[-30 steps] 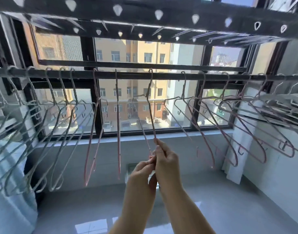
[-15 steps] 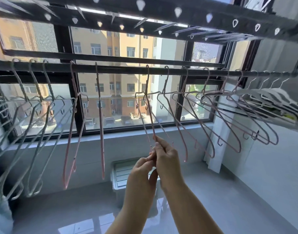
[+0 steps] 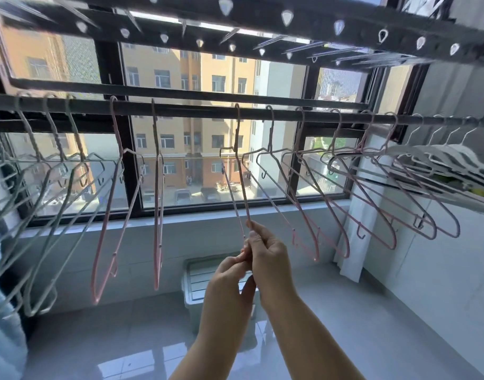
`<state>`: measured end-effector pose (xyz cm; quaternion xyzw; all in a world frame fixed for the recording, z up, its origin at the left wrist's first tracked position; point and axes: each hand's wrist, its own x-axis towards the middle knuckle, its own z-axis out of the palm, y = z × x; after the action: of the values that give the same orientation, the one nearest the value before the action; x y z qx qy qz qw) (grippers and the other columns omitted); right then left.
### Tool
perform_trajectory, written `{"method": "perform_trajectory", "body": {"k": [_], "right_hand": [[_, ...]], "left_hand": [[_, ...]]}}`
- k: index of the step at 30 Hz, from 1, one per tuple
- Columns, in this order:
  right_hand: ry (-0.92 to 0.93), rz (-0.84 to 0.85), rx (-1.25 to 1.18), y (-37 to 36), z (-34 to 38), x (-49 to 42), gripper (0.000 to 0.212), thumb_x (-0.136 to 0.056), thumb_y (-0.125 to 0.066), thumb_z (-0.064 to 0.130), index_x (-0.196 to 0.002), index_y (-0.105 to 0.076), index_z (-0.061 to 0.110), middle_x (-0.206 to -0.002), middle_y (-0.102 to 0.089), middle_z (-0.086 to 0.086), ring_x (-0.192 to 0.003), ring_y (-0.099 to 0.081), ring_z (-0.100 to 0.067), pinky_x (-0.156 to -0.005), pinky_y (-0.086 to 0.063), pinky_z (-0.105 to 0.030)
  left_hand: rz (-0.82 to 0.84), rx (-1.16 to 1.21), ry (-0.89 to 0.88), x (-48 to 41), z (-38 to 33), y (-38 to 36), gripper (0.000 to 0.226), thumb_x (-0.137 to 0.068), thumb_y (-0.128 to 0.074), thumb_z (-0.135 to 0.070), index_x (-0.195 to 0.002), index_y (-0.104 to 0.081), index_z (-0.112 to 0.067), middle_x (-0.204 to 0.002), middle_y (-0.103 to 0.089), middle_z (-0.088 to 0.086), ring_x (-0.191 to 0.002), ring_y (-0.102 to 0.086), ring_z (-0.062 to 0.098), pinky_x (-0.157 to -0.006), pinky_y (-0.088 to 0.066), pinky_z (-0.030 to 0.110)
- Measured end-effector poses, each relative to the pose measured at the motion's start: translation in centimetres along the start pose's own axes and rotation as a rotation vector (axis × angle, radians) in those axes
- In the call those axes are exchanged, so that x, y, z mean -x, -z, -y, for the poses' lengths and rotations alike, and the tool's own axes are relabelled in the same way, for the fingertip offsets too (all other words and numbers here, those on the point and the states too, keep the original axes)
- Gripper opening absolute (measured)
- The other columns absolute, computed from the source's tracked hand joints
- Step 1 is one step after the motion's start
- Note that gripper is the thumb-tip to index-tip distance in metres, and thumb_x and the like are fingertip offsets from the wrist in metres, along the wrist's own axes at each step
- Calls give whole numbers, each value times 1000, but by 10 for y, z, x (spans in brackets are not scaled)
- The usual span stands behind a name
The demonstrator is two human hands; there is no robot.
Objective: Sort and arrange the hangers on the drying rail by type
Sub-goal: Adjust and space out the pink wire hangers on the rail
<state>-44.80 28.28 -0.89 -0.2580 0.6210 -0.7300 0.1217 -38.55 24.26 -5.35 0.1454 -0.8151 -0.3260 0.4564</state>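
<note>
Head cam: L hand (image 3: pixel 229 272) + R hand (image 3: pixel 268 256) both pinch bottom of pink hanger (image 3: pixel 243 187), hook on rail (image 3: pixel 180 112) mid-span. Grey hangers (image 3: pixel 43 201) bunched far left, white hangers (image 3: pixel 454 154) far right.

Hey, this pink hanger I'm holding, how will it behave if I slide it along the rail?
Probably light and slightly springy: the pink hanger is thin wire. It would likely swing, since only its hook sits on the rail while the left hand and right hand pinch its low end. It may snag the neighbouring hangers.
</note>
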Motion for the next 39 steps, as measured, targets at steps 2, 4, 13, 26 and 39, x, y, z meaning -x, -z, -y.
{"method": "perform_trajectory", "body": {"k": [2,4,13,26,39], "right_hand": [[1,-6,7,0,-1,1,27,-96,-41,10,-112,-60,19,-57,-47,3,-53,-47,-6,-56,-46,-18],[-5,-31,13,-2,-1,3,26,-96,-41,12,-114,-60,15,-62,-52,3,-57,-52,-7,-60,-48,-21],[395,-86,284,-38,7,23,33,-90,-50,14,-119,-46,30,-119,-40,15,-121,-39,-7,-102,-31,-27],[24,461,109,-141,34,15,32,-93,-48,18,-125,-40,19,-96,-55,8,-96,-58,-14,-80,-48,-22],[-96,344,-77,-128,22,7,38,-97,-36,5,-134,-40,10,-74,-56,1,-49,-60,-4,-57,-50,-20]], "left_hand": [[10,-12,2,1,-1,1,34,-68,-71,4,-96,-71,-16,-102,-64,-10,-89,-54,-9,-80,-33,-5],[27,-11,-2,3,-2,3,33,-69,-71,3,-96,-72,-16,-103,-64,-10,-90,-55,-7,-80,-35,-3],[-535,-107,-84,21,8,54,44,-75,-63,-20,-117,-48,-18,-104,-44,-4,-91,-45,11,-90,-36,7],[-517,-354,146,14,39,125,52,-76,-67,-5,-124,-48,-5,-115,-57,16,-101,-55,32,-96,-42,47],[-242,-122,94,3,39,111,41,-64,-73,9,-96,-70,-16,-74,-60,-15,-61,-58,-7,-62,-39,-3]]}}
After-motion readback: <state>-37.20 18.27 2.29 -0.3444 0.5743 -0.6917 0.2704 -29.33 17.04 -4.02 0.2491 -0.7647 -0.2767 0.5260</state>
